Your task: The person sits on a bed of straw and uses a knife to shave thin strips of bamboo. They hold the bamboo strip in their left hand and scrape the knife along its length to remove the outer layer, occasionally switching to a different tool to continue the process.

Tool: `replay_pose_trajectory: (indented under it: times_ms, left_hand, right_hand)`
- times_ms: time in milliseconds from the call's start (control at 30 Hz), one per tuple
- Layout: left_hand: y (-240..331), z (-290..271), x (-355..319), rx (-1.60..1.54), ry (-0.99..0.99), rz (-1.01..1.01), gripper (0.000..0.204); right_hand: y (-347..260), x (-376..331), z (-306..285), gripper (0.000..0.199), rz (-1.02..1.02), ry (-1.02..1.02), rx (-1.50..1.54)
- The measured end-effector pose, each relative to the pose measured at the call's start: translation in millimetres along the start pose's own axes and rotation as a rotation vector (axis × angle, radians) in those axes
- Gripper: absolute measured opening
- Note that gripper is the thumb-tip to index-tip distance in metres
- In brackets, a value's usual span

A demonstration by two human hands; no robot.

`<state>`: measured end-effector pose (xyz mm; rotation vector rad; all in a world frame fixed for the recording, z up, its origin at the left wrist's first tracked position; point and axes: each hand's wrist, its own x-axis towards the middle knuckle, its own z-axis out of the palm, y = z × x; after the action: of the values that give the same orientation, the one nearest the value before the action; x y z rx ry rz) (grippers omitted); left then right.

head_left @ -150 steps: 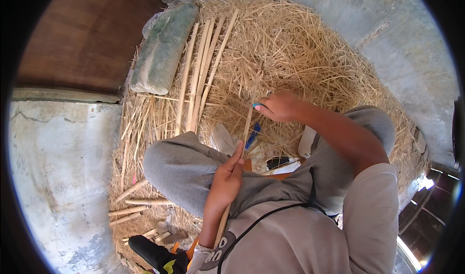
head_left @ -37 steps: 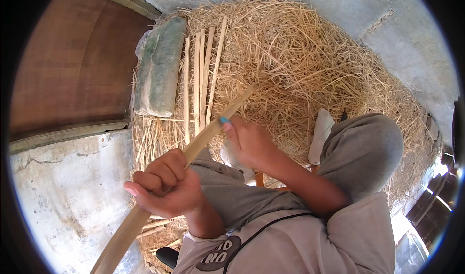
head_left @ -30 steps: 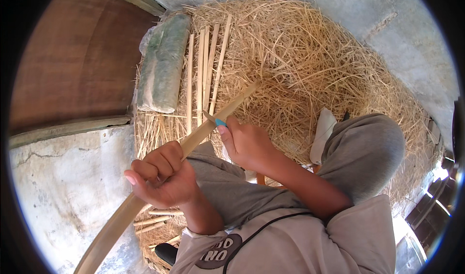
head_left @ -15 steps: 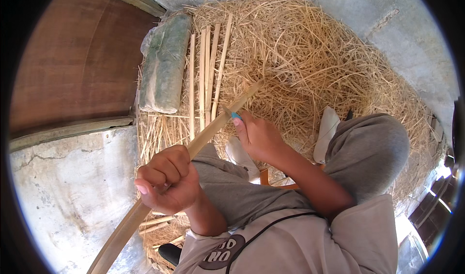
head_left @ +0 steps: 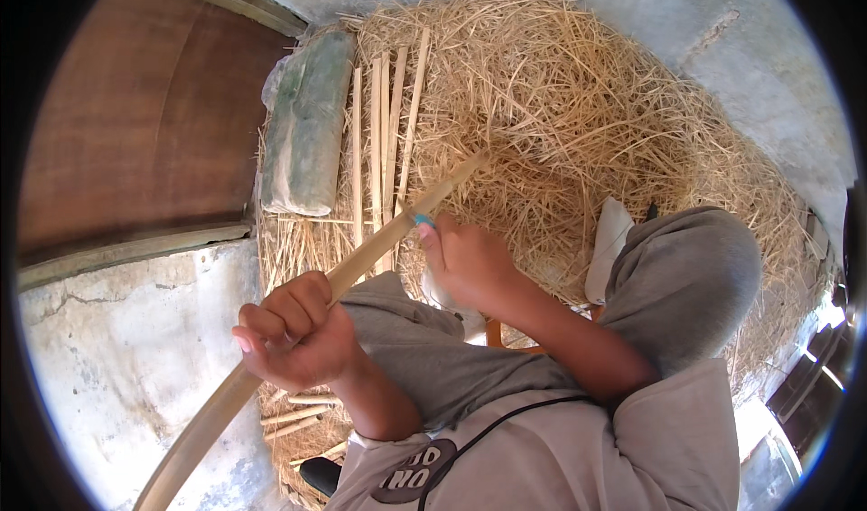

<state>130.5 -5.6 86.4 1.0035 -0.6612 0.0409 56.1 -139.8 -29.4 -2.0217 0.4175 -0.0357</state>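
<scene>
Strip [head_left: 368, 256]: long, flat and pale, held slantwise in front of the body. Its far end points over the straw [head_left: 587, 122]; its near end runs out at the lower left of the view. Whether the far end rests on the straw or hangs above it, we cannot tell.

Left hand [head_left: 302, 330]: grip clamped round the strip, fingers curled over it, thumb out to the left. Right hand [head_left: 474, 262]: grip closed on a small knife [head_left: 422, 221], a bit of teal handle showing by the thumb. The blade lies across the strip in our view; depth of contact is not readable.

Handling, our judgement: light for its length, stiff along the grain, springy across the flat. The bend toward the rim may be the lens alone. The surface looks dry, so we expect little slip, but fresh edges could splinter or cut. We would take hold around the middle, on the flat faces, well clear of the blade.

Containers: nearest candidate is the green wrapped bundle [head_left: 307, 131] at upper left, clear film round it; contents not identifiable. Beside it on the straw we note several slats [head_left: 377, 140] lying lengthwise.
</scene>
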Motion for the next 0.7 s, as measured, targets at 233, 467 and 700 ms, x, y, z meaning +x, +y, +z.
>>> replay_pose_trajectory:
  times_ms: [233, 467, 700]
  left_hand:
    - [1, 7, -2, 0.030, -0.091, -0.037, 0.047]
    - [1, 6, -3, 0.021, -0.112, -0.035, 0.045]
    - [1, 0, -4, 0.026, -0.119, -0.022, 0.044]
  right_hand:
    - [14, 3, 3, 0.046, 0.029, -0.005, 0.045]
    - [2, -3, 6, 0.049, -0.076, 0.072, -0.041]
    - [-4, 5, -9, 0.049, 0.119, -0.083, -0.005]
